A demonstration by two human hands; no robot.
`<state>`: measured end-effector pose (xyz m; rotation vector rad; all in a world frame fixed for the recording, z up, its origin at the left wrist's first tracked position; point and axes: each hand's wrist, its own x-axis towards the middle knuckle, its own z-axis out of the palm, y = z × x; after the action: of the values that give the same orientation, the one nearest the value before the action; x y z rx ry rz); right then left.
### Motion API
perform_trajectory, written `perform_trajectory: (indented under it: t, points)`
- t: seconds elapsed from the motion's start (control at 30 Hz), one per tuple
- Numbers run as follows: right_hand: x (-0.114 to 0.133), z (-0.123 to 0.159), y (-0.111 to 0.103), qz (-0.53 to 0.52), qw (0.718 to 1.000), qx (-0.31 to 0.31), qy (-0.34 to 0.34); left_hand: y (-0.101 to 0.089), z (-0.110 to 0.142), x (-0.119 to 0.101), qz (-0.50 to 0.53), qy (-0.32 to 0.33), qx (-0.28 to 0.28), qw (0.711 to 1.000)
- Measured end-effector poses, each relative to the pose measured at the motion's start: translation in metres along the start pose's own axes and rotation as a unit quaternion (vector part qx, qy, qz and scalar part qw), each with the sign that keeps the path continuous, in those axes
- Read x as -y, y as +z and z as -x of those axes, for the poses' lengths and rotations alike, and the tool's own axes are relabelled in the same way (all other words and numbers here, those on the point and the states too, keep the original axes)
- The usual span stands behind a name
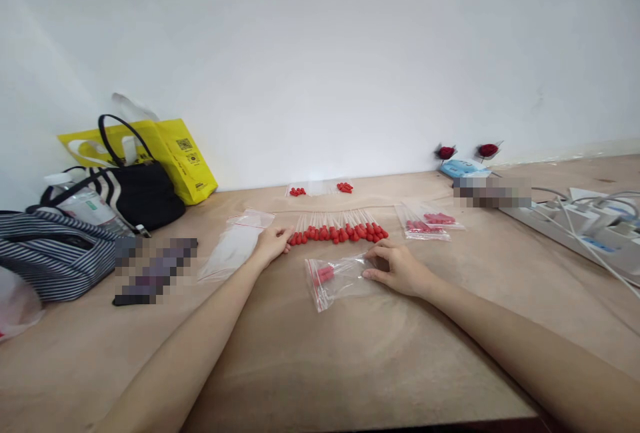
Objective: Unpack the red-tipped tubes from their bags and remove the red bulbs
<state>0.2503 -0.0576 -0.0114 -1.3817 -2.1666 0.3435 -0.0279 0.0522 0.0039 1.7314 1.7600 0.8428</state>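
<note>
A row of glass droppers with red rubber bulbs (340,231) lies across the middle of the table, bulbs towards me and clear tubes pointing to the wall. At the row's left end, my left hand (273,246) has its fingertips closed on a dropper's red bulb. A clear zip bag (345,274) lies in front of the row, with a few red bulbs inside at its left, red-striped end. My right hand (403,269) grips the bag's right end between thumb and fingers. Flat clear bags (235,239) are stacked beside my left wrist.
Filled bags of red-bulbed droppers (425,226) lie at right; more red bulbs (345,187) sit near the wall. A power strip (580,233) with cables stands far right. A yellow bag (187,166), a black bag (145,196) and a striped pouch (60,253) crowd the left.
</note>
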Motion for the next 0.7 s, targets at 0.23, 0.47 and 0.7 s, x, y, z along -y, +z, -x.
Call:
perform_trajectory:
  t: [0.23, 0.47, 0.7]
  points:
    - [0.000, 0.000, 0.000, 0.000, 1.000, 0.002, 0.001, -0.004, 0.033, -0.006, -0.032, 0.071, -0.148, 0.986]
    - [0.001, -0.001, 0.001, 0.002, 1.000, 0.010, 0.002, -0.004, 0.102, -0.010, -0.071, 0.371, 0.021, 0.926]
    - [0.005, 0.000, 0.001, -0.034, 0.999, 0.003, -0.009, 0.012, 0.101, -0.020, -0.079, 0.366, 0.102, 0.922]
